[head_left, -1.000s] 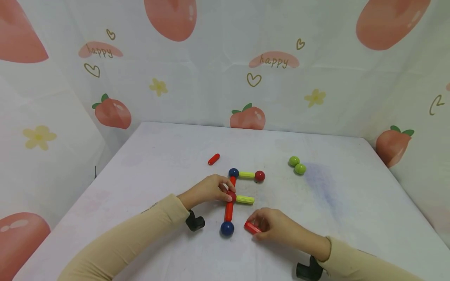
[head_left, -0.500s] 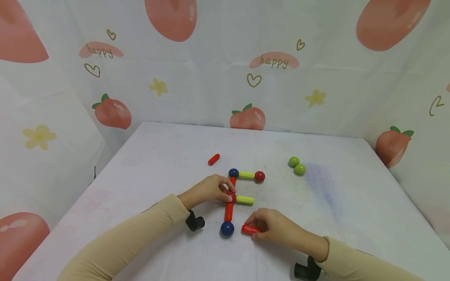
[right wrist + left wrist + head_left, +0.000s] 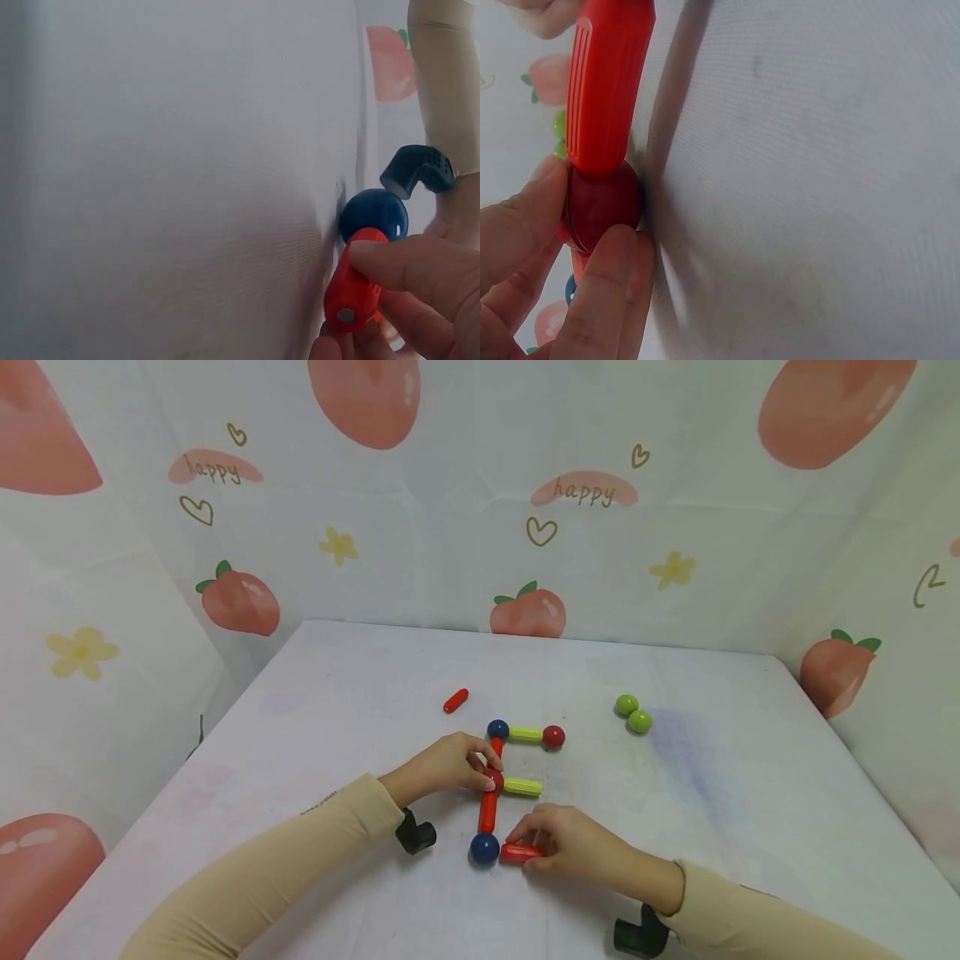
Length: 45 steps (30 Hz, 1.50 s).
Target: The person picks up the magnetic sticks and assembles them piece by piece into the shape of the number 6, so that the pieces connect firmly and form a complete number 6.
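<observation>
A figure of magnetic rods and balls lies on the table. My left hand (image 3: 450, 768) holds its middle red ball (image 3: 604, 206) between thumb and fingers. From that ball a red rod (image 3: 488, 812) runs to the near blue ball (image 3: 484, 849), and a yellow-green rod (image 3: 523, 787) points right with a free end. Farther back, a blue ball (image 3: 498, 729) carries another yellow-green rod (image 3: 526, 734) tipped by a red ball (image 3: 554, 737). My right hand (image 3: 577, 845) pinches a loose red rod (image 3: 351, 292), its tip right beside the near blue ball; contact cannot be told.
A spare red rod (image 3: 456, 700) lies behind the figure. Two green balls (image 3: 633, 713) sit together at the back right. A patterned cloth backdrop (image 3: 442, 527) rises behind the white tabletop (image 3: 360, 693). Black wrist cameras (image 3: 416, 832) hang below both wrists.
My right hand has moved left with the red rod, turning it level, and its tip has come up beside the near blue ball. The left hand has stayed on the red ball.
</observation>
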Tool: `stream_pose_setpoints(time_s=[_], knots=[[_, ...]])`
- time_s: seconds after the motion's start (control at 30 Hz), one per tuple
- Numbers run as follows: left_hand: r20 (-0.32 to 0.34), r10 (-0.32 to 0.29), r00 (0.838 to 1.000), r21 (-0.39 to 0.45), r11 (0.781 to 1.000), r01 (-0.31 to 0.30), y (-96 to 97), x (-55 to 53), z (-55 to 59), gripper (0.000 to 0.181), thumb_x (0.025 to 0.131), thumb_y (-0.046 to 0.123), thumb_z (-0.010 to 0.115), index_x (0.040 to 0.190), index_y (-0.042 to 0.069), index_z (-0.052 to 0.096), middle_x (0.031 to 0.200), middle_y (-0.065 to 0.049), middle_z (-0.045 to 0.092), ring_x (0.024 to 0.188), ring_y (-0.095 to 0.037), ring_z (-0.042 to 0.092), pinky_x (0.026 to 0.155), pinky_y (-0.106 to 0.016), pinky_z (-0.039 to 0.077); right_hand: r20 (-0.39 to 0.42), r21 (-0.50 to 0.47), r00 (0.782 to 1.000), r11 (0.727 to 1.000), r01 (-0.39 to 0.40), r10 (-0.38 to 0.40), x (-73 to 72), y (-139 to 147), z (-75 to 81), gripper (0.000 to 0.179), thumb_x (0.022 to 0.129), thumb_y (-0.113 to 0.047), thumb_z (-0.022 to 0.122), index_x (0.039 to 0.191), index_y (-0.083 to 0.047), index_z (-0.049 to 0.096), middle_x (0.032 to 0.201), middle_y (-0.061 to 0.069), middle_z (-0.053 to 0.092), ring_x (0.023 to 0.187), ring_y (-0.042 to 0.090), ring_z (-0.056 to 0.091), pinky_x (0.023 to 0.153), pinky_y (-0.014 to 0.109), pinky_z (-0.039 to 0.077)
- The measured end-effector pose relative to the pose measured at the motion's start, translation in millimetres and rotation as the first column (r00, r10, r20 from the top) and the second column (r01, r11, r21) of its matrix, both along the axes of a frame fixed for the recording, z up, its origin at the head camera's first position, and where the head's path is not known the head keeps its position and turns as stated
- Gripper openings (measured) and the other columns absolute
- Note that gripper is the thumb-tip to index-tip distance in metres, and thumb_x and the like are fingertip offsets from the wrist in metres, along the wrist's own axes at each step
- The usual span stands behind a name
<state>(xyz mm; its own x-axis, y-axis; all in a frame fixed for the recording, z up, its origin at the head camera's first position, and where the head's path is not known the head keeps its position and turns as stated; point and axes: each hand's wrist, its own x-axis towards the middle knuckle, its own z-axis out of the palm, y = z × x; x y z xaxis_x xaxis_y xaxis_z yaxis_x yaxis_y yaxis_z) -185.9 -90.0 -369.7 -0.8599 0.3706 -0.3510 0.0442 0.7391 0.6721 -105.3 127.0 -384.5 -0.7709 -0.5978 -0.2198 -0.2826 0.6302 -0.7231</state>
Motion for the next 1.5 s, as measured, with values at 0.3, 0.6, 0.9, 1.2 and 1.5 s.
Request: stream_pose_setpoints(time_s=[0.3, 0.6, 0.9, 1.2, 1.5], knots=[[-0.003, 0.003, 1.000, -0.011, 1.000, -0.003, 0.9, 0.1, 0.4, 0.022, 0.086, 0.014, 0.082, 0.106, 0.019, 0.077, 0.094, -0.004, 0.069, 0.085, -0.016, 0.061, 0.072, -0.024, 0.053, -0.005, 0.002, 1.000, 1.000, -0.005, 0.005, -0.1, -1.9, -0.2, 0.026, 0.083, -0.007, 0.082, 0.108, -0.011, 0.077, 0.092, -0.004, 0.068, 0.077, 0.009, 0.054, 0.068, 0.017, 0.048], [0.005, 0.006, 1.000, -0.008, 1.000, -0.006, 1.3, -0.4, 0.4, 0.021, 0.086, 0.014, 0.082, 0.106, 0.019, 0.077, 0.094, -0.003, 0.069, 0.085, -0.016, 0.061, 0.073, -0.023, 0.053, 0.013, 0.012, 1.000, 1.000, 0.005, -0.005, -0.2, -1.8, -0.9, 0.026, 0.083, -0.008, 0.083, 0.108, -0.011, 0.076, 0.092, -0.003, 0.068, 0.079, 0.012, 0.055, 0.069, 0.017, 0.049], [0.010, 0.010, 1.000, 0.005, 1.000, -0.010, 0.3, 0.9, 1.9, 0.022, 0.086, 0.014, 0.082, 0.107, 0.018, 0.076, 0.095, -0.004, 0.068, 0.085, -0.017, 0.061, 0.072, -0.024, 0.053, 0.036, 0.003, 0.999, 1.000, 0.008, -0.008, -2.0, -0.6, -3.6, 0.026, 0.082, -0.008, 0.083, 0.107, -0.011, 0.076, 0.095, -0.002, 0.069, 0.082, 0.013, 0.058, 0.075, 0.024, 0.056], [0.007, 0.008, 1.000, -0.013, 1.000, -0.008, 0.5, 1.3, 1.8, 0.022, 0.086, 0.015, 0.082, 0.108, 0.019, 0.076, 0.094, -0.004, 0.068, 0.085, -0.016, 0.061, 0.072, -0.023, 0.053, 0.017, 0.000, 1.000, 1.000, 0.003, -0.003, -2.6, 0.0, -6.4, 0.025, 0.082, -0.009, 0.083, 0.106, -0.011, 0.076, 0.094, -0.003, 0.069, 0.081, 0.010, 0.057, 0.072, 0.016, 0.050], [0.019, 0.016, 1.000, -0.001, 1.000, -0.016, 0.9, 0.3, 1.8, 0.022, 0.086, 0.015, 0.082, 0.107, 0.019, 0.076, 0.094, -0.004, 0.068, 0.084, -0.017, 0.061, 0.073, -0.024, 0.053, 0.023, -0.005, 1.000, 1.000, 0.008, -0.007, -2.9, 0.5, -6.9, 0.025, 0.082, -0.009, 0.084, 0.106, -0.012, 0.076, 0.094, -0.003, 0.069, 0.082, 0.011, 0.057, 0.072, 0.017, 0.051]])
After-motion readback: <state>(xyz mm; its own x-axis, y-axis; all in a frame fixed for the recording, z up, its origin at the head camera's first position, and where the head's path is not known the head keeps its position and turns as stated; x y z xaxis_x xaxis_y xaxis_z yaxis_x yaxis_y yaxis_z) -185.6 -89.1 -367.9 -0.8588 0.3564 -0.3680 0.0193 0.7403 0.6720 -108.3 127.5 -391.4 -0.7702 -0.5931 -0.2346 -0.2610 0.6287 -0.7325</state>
